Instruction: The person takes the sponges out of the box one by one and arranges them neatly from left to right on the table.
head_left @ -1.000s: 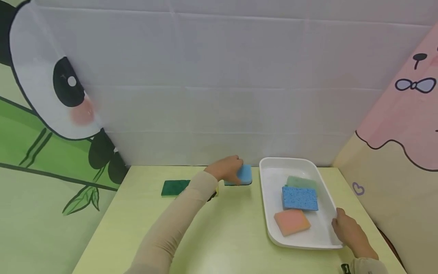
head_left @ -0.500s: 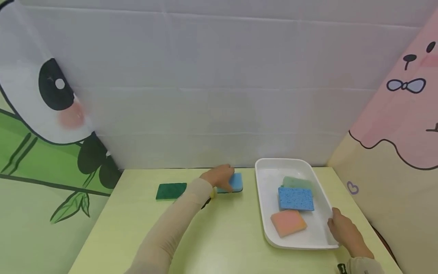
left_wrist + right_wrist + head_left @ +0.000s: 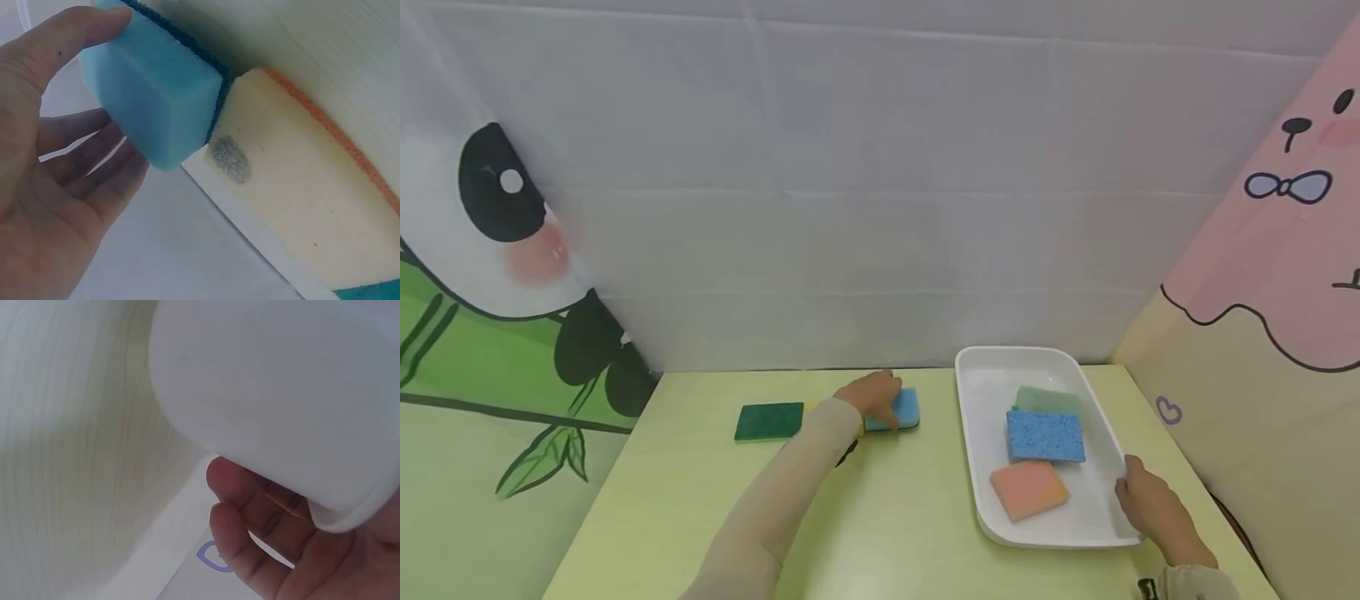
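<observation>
My left hand (image 3: 872,398) holds a light blue sponge (image 3: 907,407) with a dark blue scouring layer, thumb on one side and fingers on the other in the left wrist view. The sponge's end meets a pale yellow sponge (image 3: 294,175) with an orange layer and a grey spot. My sleeve covers most of that yellow sponge in the head view. Left of it lies a dark green scouring sponge (image 3: 769,422). My right hand (image 3: 1159,507) grips the right rim of a white tray (image 3: 992,367), its fingers curled under the rim in the right wrist view.
Inside the tray lie a pale green sponge (image 3: 1048,400), a speckled blue sponge (image 3: 1046,437) and a pink-orange sponge (image 3: 1028,490). A white sheeted wall (image 3: 865,250) rises behind the yellow table (image 3: 887,525). Cartoon-printed panels flank both sides.
My left hand has moved left and lower with the light blue sponge, bringing it up against the yellow sponge. The right hand stays on the tray's rim. The head view has shifted slightly.
</observation>
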